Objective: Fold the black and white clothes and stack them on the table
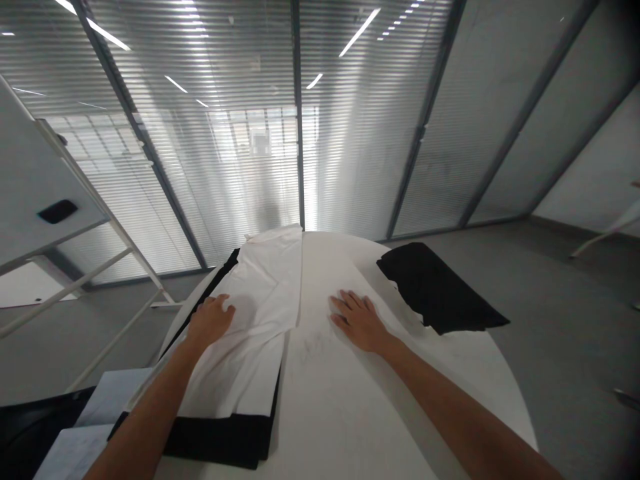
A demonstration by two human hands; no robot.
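Observation:
A white garment [260, 313] lies spread along the left half of a round white table [350, 400], on top of a black cloth [225, 440] that shows at its near and left edges. My left hand [210, 320] rests flat on the white garment near its left side, fingers loosely curled and holding nothing. My right hand [357, 320] lies flat on the bare tabletop just right of the garment's edge, fingers stretched out. A folded black garment [435, 287] sits at the table's far right, a short way beyond my right hand.
Glass walls with blinds [300, 133] stand behind the table. A white frame with slanted legs [75, 267] stands at the left. Pale blue and dark items [75, 427] lie at the lower left. Grey floor [560, 300] spreads to the right.

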